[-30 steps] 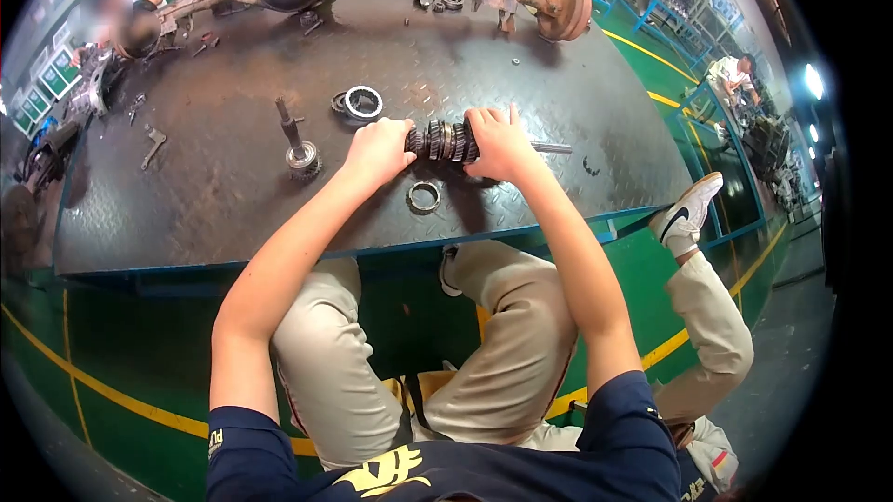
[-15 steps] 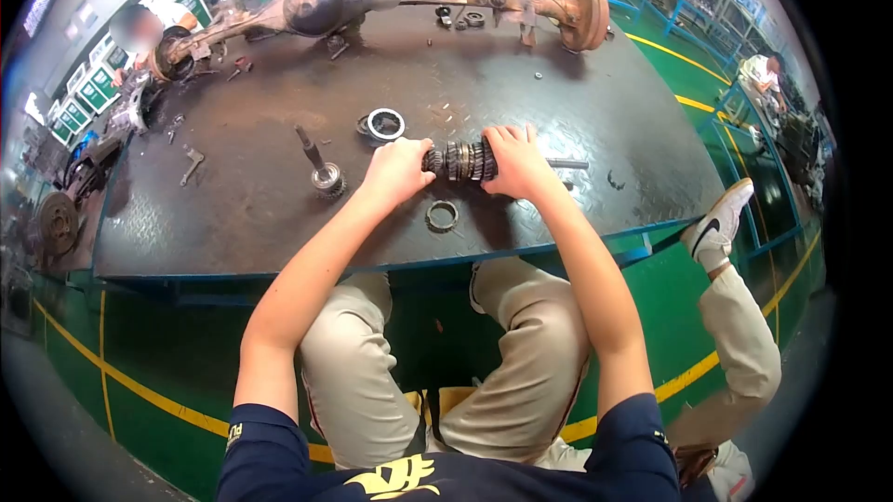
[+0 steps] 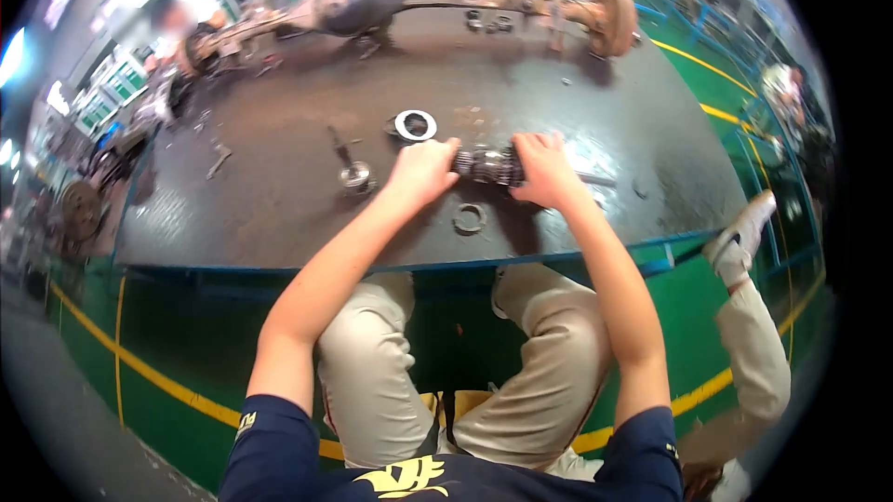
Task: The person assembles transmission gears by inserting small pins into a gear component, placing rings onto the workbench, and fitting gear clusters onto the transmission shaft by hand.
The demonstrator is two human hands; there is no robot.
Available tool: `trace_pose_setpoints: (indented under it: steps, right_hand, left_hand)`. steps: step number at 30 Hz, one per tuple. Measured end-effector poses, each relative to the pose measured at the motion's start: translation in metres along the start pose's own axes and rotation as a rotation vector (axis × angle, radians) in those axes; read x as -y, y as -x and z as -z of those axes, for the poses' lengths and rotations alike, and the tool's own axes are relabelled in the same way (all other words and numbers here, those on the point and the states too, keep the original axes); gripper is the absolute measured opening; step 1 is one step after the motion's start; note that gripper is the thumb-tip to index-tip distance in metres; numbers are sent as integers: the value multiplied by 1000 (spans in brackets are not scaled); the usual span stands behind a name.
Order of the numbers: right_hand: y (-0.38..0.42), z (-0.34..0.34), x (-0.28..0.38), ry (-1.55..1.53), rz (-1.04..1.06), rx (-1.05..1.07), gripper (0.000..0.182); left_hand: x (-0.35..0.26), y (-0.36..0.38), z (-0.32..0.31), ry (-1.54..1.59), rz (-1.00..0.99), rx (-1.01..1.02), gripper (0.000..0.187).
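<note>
Between my two hands lies a gear shaft, a row of dark toothed gears with a thin bare shaft end sticking out to the right. My left hand is closed around its left end, and my right hand grips the gears at the right. A bronze-coloured ring lies on the table just below the gears. Behind my left hand sits a pale ring with a dark part beside it. Further left a short shaft with a gear stands tilted.
The metal table carries a rusty axle housing along its far edge, ending in a brake drum. A small bracket-like part lies at the left. Another person's leg and shoe reach in at the right edge.
The whole view has shifted, so the table and hands appear further right, and the picture is blurred. Both hands keep their hold on the gear shaft.
</note>
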State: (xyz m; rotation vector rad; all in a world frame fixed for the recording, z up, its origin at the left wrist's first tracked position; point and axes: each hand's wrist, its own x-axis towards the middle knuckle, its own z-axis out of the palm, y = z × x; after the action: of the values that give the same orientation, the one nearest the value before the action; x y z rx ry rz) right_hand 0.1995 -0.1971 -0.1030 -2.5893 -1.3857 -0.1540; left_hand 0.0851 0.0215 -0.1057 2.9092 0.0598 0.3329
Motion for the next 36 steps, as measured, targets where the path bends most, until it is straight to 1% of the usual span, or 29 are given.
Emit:
trace_pose_setpoints:
  steps: [2,3,4,5,6,7,8,11,13,16,17,20,21,22,23,24,25,27,28,30,34,36]
  right_hand:
    - [-1,0,-2,-98,14,3,69]
    - [-1,-5,-6,-143,20,-41,67]
    - [-4,-2,1,-109,-16,-2,70]
    - [-5,-7,-4,-107,8,-14,75]
    - [-4,-9,2,-94,-20,-50,80]
    - [0,-7,3,-91,-20,-68,82]
    - [0,-7,2,-72,-37,-37,84]
    - [1,-6,-2,-60,-23,-36,89]
    - [4,0,-2,-98,-42,12,95]
    - [5,-9,-10,-128,-30,-32,98]
    - [6,-10,-13,-127,-11,-23,102]
    - [8,-10,-14,-109,-49,-11,105]
    - [7,-13,-21,-120,-31,-18,107]
    - [8,-8,-19,-145,-27,-11,104]
    - [7,-9,-24,-150,2,-36,99]
    - [6,-14,-35,-129,37,-82,91]
    - [6,-10,-37,-177,-59,-28,82]
    - [11,-1,-39,-181,-84,-41,74]
    - [12,4,-40,-171,-78,-16,72]
    - [15,12,-33,-152,-148,43,67]
    - [21,14,-38,-208,-204,60,70]
    - [22,12,-45,-207,-144,22,73]
  left_hand:
    - [-2,0,4,32,-4,38,35]
    - [-4,2,10,38,-13,69,30]
    - [5,1,-1,-4,-71,-4,29]
    - [12,-2,-16,-23,-86,-58,29]
    - [12,0,-19,-23,-84,-132,30]
    - [8,0,-24,-20,-76,-137,31]
    - [9,-1,-24,-17,-85,-141,32]
    - [5,2,-14,-14,-66,-96,34]
    - [6,3,-16,-29,-76,-114,35]
    - [5,2,-20,-46,-92,-134,36]
    - [4,1,-20,-45,-81,-130,36]
    - [11,1,-20,-56,-82,-139,35]
    - [9,2,-22,-53,-97,-143,34]
    - [10,2,-20,-55,-89,-71,31]
    - [5,7,-3,-13,-71,-7,28]
    - [2,12,5,-29,-99,-28,26]
    - [2,10,4,-19,-72,-3,27]
    - [4,4,-6,-27,-42,22,31]
    - [7,3,-12,-62,-64,-19,36]
    - [5,1,-9,-63,-19,6,42]
    - [1,1,-2,-46,-13,20,44]
    - [0,1,-2,-28,7,25,45]
